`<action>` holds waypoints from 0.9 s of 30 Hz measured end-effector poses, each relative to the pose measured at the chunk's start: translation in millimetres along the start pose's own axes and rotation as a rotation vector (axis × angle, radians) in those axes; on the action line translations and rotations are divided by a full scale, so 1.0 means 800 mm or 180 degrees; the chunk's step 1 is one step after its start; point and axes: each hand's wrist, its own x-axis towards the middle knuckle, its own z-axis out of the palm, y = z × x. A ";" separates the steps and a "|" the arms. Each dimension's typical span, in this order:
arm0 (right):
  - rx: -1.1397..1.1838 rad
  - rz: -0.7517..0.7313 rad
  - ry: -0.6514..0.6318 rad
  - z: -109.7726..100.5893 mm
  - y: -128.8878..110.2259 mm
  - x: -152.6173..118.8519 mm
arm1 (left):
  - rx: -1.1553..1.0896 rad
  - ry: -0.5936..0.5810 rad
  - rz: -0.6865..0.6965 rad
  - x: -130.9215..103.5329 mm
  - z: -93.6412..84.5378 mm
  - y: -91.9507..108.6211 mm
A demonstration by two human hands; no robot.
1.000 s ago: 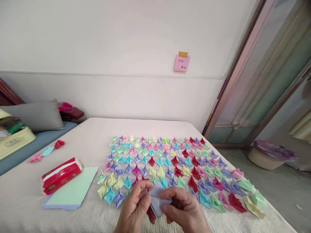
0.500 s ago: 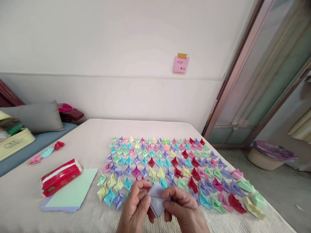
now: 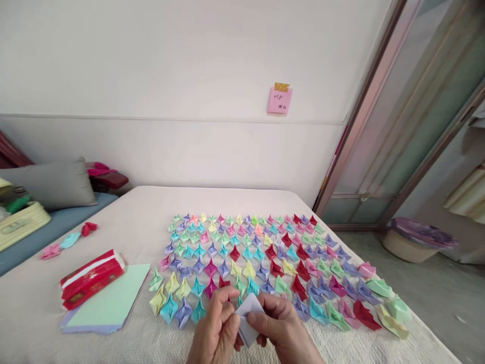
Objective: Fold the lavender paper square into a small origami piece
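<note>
1. Nearest, at the front edge of the folded paper boats [image 3: 248,268], a folded pale lilac paper [image 3: 251,302] is held up, diamond-shaped to the eye.
2. The left hand [image 3: 214,323], in front of the boats, pinches the paper's left edge with the thumb; its index finger is bent above.
3. The right hand [image 3: 286,323], also before the boats, grips the paper, thumb flat on its face and fingers curled behind.
4. Left of the boats lies a stack of paper sheets [image 3: 113,298], green on top, lilac beneath.
5. A red packet [image 3: 93,278] rests partly on that stack, farther left of the boats.
6. Beyond the packet, well left of the boats, are a pink, a blue and a red paper piece.
7. Right of the boats, on the floor, stands a bin [image 3: 403,247] with a purple liner.
8. Behind the boats, a pink note [image 3: 279,101] is taped to the wall [image 3: 151,76].
</note>
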 end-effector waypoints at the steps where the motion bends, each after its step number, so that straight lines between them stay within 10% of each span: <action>1: -0.0127 -0.0048 -0.0002 0.000 0.001 0.000 | 0.0069 0.0006 -0.0004 0.000 0.001 0.000; 11: -0.1255 -0.0362 0.0261 0.007 -0.001 -0.007 | -0.0178 -0.0609 -0.0582 0.018 -0.011 0.001; 27: -0.1119 -0.0323 0.0406 0.001 0.003 -0.001 | -0.0256 -0.0018 -0.0682 0.019 -0.016 -0.004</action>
